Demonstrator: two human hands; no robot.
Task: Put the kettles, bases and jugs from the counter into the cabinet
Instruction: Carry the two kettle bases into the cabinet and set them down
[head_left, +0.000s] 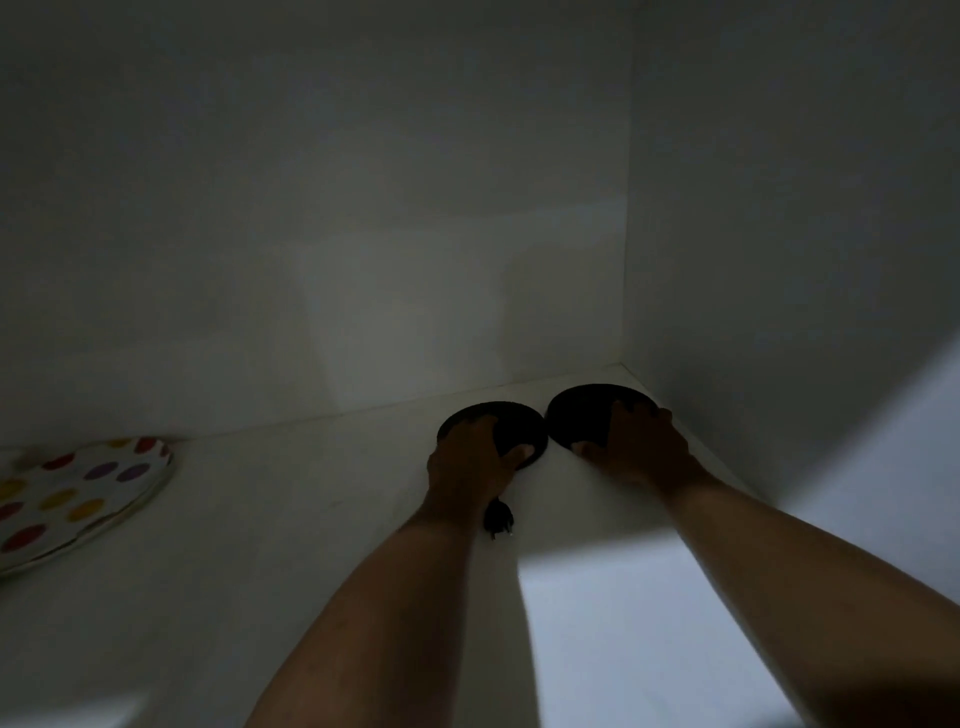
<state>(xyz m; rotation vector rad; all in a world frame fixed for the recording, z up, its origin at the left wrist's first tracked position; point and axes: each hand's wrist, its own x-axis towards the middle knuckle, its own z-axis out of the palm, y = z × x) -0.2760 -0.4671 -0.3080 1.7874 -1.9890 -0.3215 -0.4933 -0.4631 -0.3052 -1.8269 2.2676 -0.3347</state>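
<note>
At the left edge of the dim white cabinet shelf (291, 519) lies a plate with coloured dots (78, 493), flat and cut off by the edge of the view. Well to its right, towards the back right corner of the shelf, two black round bases sit side by side, their rims touching or nearly so. The left hand (467, 462) rests on the left base (511, 423), fingers spread over its top and the thumb curled at its near rim, closed loosely around that edge. Just below this wrist a black plug (498, 519) lies on the shelf, its cord hidden under the hand. The right hand (641, 447) grips the right base (587, 410), fingers laid across its top and the thumb pressed at the near rim. This base lies close to the back wall and the right wall of the cabinet; whether it touches them cannot be told in the gloom
</note>
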